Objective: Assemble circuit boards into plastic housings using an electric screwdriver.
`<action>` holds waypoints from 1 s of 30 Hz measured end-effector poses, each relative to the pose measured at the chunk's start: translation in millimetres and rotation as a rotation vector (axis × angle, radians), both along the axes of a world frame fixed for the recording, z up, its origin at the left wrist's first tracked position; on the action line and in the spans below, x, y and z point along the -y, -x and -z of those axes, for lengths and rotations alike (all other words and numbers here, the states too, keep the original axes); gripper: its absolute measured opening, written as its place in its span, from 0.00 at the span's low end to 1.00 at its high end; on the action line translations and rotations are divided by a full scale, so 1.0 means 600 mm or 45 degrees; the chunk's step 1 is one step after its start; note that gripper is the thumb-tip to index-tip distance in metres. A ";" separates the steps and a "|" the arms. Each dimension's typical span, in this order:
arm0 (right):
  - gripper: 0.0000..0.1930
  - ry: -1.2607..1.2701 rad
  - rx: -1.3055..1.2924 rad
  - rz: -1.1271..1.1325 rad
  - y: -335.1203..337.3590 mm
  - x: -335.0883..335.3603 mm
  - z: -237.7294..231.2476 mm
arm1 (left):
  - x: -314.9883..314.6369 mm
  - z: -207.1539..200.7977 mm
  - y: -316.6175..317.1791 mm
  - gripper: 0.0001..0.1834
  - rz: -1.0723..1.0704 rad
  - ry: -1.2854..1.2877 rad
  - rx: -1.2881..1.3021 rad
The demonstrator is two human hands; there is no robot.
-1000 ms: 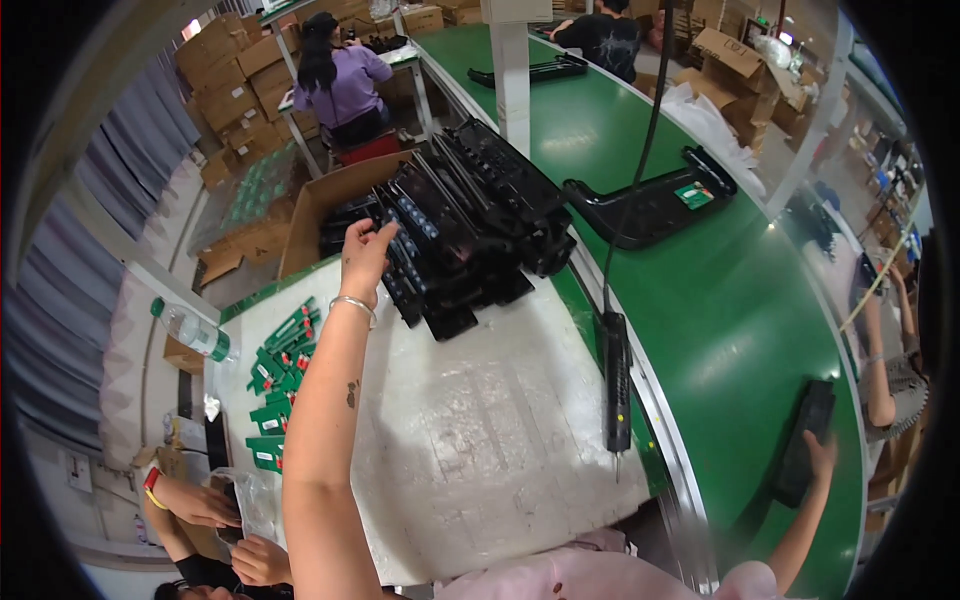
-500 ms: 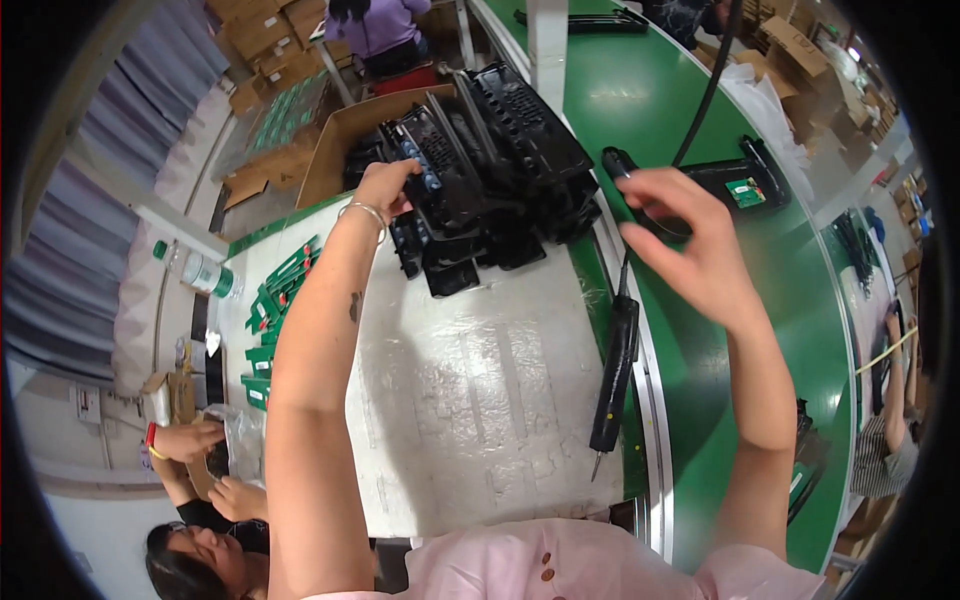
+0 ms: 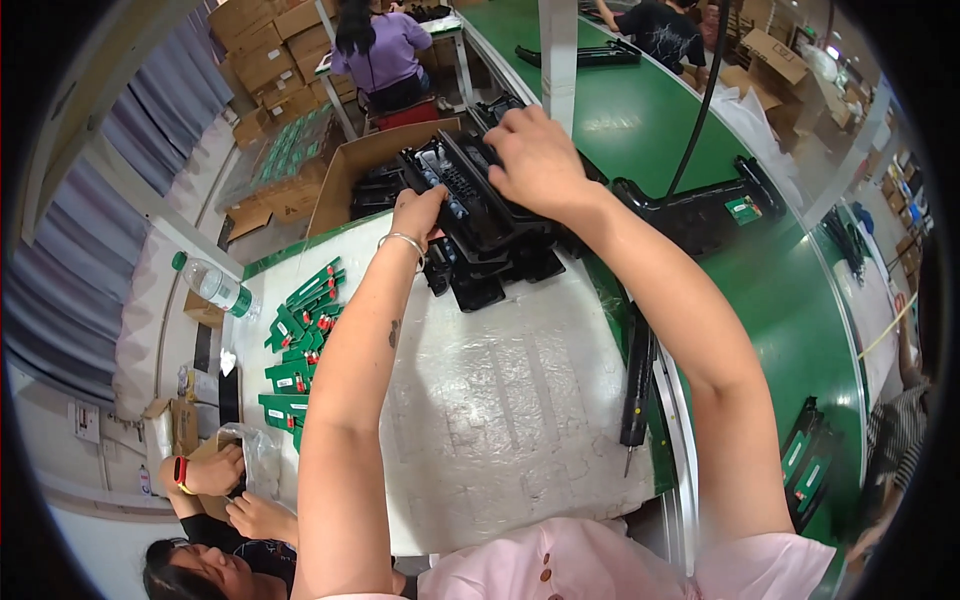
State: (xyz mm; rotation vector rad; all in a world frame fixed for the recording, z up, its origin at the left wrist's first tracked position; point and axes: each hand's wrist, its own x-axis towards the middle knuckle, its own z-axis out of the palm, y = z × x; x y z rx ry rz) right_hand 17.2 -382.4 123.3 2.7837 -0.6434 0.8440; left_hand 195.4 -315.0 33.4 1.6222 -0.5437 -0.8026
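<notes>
both on the stack of black plastic frames [image 3: 480, 215] at the far edge of the white surface [image 3: 500, 420]: left hand [image 3: 418, 212] gripping the near-left side, right hand [image 3: 540, 160] clamped over the top. long axis slanting away to the left. green boards [image 3: 300, 335] left, green belt [image 3: 800, 310] and black tool [image 3: 638, 385] right; bare surface nearer

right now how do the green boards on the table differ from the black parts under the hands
The green boards are small, flat and green, spread in a loose row at the table's left. The black parts are bigger, bulky and black, stacked in a pile at the far edge. No hand touches the boards; the left hand and right hand grip the black parts.
</notes>
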 end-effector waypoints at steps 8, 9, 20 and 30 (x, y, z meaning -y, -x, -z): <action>0.13 0.115 -0.511 0.261 -0.063 -0.029 0.021 | 0.006 0.042 -0.011 0.19 0.078 0.104 -0.130; 0.11 0.202 -0.542 0.223 -0.070 -0.032 0.019 | 0.011 0.039 -0.013 0.18 0.044 0.128 -0.089; 0.14 -0.004 -0.455 0.306 -0.056 -0.028 0.029 | -0.012 0.048 -0.051 0.11 -0.173 0.264 -0.057; 0.13 -0.072 -0.215 0.076 -0.015 -0.020 0.034 | -0.186 -0.067 -0.003 0.07 0.427 0.250 -0.272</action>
